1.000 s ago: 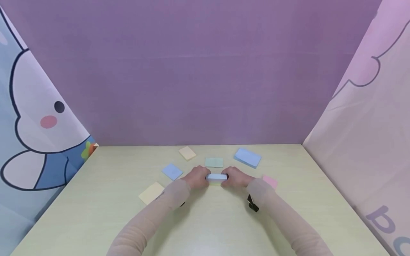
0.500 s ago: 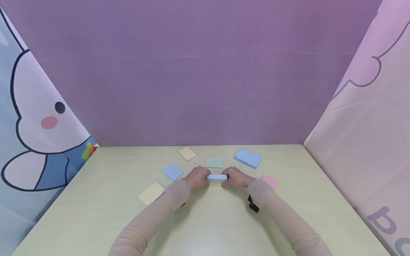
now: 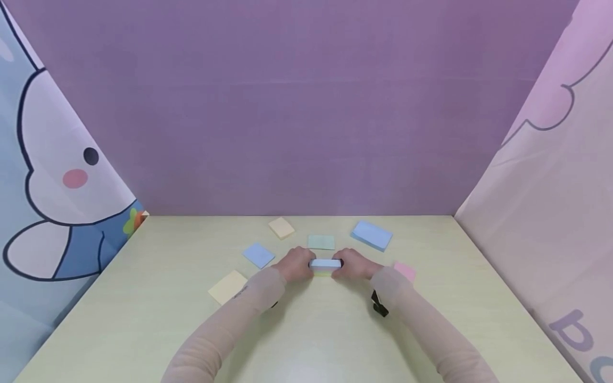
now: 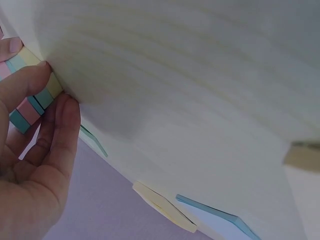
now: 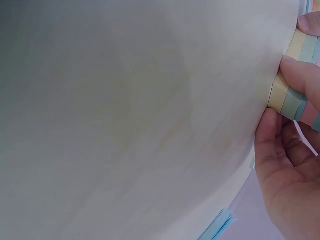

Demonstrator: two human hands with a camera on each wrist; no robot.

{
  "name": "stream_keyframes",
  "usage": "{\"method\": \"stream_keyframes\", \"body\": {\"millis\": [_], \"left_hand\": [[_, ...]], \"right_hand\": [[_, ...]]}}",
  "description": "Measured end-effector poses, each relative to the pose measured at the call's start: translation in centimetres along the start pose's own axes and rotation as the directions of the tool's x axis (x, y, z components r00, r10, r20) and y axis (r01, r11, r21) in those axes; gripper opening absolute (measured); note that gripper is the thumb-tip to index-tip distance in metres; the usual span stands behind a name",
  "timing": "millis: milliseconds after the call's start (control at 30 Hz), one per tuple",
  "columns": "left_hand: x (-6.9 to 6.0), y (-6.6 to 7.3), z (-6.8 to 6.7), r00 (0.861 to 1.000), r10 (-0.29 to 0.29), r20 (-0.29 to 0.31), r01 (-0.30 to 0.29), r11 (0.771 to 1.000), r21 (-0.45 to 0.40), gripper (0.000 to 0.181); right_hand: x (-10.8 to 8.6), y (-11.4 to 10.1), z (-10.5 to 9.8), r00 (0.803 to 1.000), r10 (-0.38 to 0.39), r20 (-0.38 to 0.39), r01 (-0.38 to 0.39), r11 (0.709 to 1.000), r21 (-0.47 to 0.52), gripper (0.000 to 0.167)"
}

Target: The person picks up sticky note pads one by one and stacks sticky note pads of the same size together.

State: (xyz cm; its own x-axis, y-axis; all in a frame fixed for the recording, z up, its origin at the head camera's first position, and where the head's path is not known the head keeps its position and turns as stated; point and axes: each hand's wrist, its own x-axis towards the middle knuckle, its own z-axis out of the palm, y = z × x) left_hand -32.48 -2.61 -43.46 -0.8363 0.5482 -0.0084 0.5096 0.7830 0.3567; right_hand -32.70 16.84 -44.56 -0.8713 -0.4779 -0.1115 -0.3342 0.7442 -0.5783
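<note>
Near the middle of the table, a stack of sticky note pads (image 3: pixel 325 264) is held between both hands. In the head view its top is pale blue, with yellow low on the side. The left wrist view shows yellow, teal and pink layers in the stack (image 4: pixel 28 111). My left hand (image 3: pixel 296 264) grips the left end, thumb on the near side and fingers round the far side. My right hand (image 3: pixel 355 264) holds the right end in the same way, as the right wrist view shows with the stack's yellow layer (image 5: pixel 278 95) against the table. The stack's ends are partly hidden by the fingers.
Behind the hands lie a green pad (image 3: pixel 321 242), a cream pad (image 3: pixel 281 227) and a thick blue pad (image 3: pixel 371 235). A smaller blue pad (image 3: pixel 258 255) and a yellow pad (image 3: pixel 227 287) are at left. A pink pad (image 3: pixel 405 270) is partly behind the right sleeve.
</note>
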Motion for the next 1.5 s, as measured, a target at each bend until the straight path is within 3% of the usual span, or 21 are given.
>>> {"method": "stream_keyframes", "body": {"millis": [200, 633, 967, 1500], "left_hand": [[0.1, -0.1, -0.2, 1.0, -0.005, 0.01, 0.005, 0.999, -0.031, 0.016], [0.7, -0.4, -0.5, 0.991, -0.048, 0.129, 0.062, 0.993, -0.104, 0.012], [0.5, 0.0, -1.4, 0.982, -0.069, 0.174, 0.094, 0.986, -0.14, 0.004], [0.4, 0.0, -1.0, 0.991, -0.06, 0.123, 0.073, 0.992, -0.099, 0.009]], "right_hand": [[0.1, 0.0, -0.2, 1.0, -0.024, 0.005, 0.024, 1.0, 0.007, 0.015], [0.0, 0.0, -0.2, 1.0, -0.023, -0.002, 0.023, 1.0, -0.009, 0.015], [0.0, -0.2, -0.2, 1.0, -0.01, 0.012, 0.01, 1.0, 0.005, 0.014], [-0.1, -0.1, -0.2, 1.0, 0.003, 0.005, -0.003, 1.0, 0.008, 0.016]]}}
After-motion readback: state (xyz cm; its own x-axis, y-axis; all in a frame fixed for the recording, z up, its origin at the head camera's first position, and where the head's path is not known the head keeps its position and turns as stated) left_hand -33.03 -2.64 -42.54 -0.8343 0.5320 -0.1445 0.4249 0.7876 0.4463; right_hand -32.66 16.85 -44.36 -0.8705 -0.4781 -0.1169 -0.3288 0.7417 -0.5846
